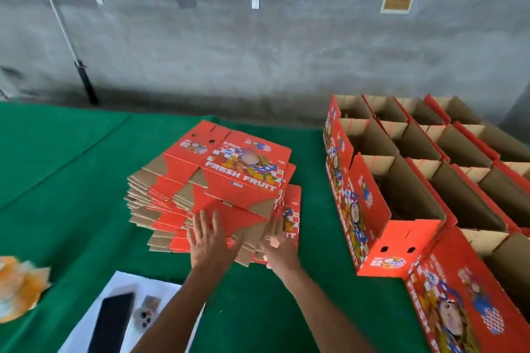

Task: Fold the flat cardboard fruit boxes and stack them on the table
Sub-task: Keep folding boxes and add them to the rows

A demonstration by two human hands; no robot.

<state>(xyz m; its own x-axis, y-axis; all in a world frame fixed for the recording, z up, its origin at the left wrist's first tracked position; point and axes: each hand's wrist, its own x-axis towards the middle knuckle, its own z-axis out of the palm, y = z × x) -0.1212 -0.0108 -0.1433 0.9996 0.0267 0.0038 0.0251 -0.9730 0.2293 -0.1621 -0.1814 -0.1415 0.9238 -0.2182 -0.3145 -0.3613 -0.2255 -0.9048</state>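
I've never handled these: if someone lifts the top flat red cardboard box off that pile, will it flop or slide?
The top flat red cardboard box probably stays fairly stiff; its corrugated edges show. Its loose brown flaps may swing. It looks light, and may slide, since the uneven pile of flat boxes is already fanned out.

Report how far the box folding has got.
Done: several folded boxes stand open in rows at the right of the green table. In hand: the left hand and right hand reach with straight fingers to the near edge of the flat stack; nothing lifted. Left: that thick stack.
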